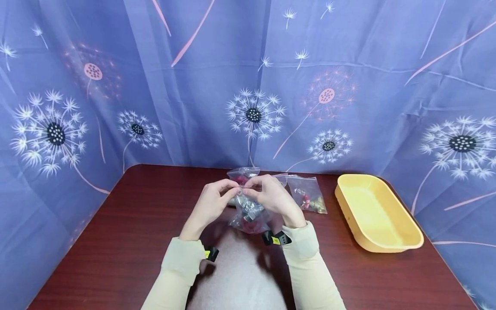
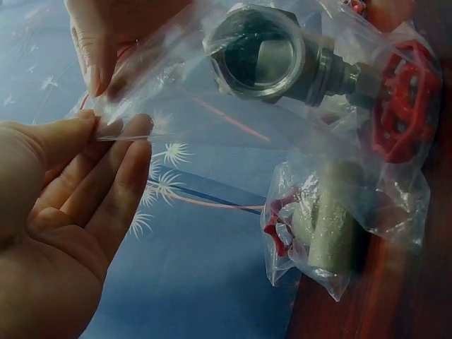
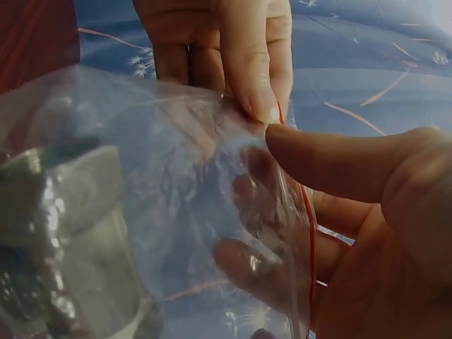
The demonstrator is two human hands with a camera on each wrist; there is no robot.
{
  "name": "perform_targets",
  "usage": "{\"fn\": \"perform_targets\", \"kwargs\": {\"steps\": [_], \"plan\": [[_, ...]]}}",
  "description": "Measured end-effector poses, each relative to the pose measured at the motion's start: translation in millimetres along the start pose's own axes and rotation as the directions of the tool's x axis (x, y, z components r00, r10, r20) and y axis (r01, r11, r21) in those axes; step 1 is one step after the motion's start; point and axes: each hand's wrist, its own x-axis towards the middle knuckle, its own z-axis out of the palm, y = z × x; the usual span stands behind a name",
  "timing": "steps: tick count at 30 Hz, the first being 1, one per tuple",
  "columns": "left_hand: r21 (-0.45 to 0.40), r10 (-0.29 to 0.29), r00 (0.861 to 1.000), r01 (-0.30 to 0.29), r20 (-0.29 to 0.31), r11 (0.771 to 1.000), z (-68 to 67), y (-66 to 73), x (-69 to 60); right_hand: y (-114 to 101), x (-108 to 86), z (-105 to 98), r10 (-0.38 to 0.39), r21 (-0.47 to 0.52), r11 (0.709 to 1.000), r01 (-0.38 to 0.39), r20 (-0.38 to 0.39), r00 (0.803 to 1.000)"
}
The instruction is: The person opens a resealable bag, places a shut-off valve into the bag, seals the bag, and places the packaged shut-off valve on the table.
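Note:
A clear zip bag (image 1: 239, 200) hangs upright between both hands. Inside it is a metal valve (image 2: 311, 67) with a red handwheel (image 2: 406, 106). My left hand (image 1: 211, 202) pinches the bag's top edge between thumb and fingers. Close beside it, my right hand (image 1: 273, 196) pinches the same edge, its thumb near the red zip line (image 3: 309, 226). The right hand's other fingers show through the clear plastic in the right wrist view. Whether the zip is sealed cannot be made out.
Behind stands another bagged valve (image 2: 335, 219) with a grey-green body and red handle. To the right lies a clear bag (image 1: 308, 193) with red and brass-coloured parts. A yellow tray (image 1: 350, 219) sits at the right of the brown table (image 1: 128, 241), before a blue curtain (image 1: 201, 107).

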Motion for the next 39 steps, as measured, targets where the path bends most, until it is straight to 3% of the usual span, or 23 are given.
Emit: {"fn": "perform_targets", "kwargs": {"steps": [7, 13, 23, 33, 39], "plan": [[-0.006, 0.038, 0.999, -0.039, -0.025, 0.999, 1.6, -0.7, 1.1, -0.7, 0.8, 2.6, 0.014, 0.040, 0.999, -0.012, -0.048, 0.999], [-0.026, 0.027, 0.999, -0.029, -0.043, 0.999, 3.5, -1.6, 1.2, -1.3, 1.0, 2.0, 0.036, 0.050, 0.998, -0.034, -0.039, 0.999], [-0.037, 0.003, 0.999, -0.005, -0.050, 0.999, 5.1, 1.6, -0.4, 4.8, -0.1, -5.2, 0.023, 0.030, 0.999, -0.025, 0.050, 0.998], [-0.055, -0.033, 0.998, 0.031, -0.045, 0.998, 7.4, 2.0, -2.3, 5.1, -1.9, -2.7, 0.082, 0.135, 0.987, -0.083, 0.013, 0.997], [-0.053, -0.054, 0.998, 0.052, -0.022, 0.997, 7.9, 1.0, -0.5, 5.9, -1.2, -4.0, 0.072, 0.042, 0.996, -0.073, 0.020, 0.997]]}}
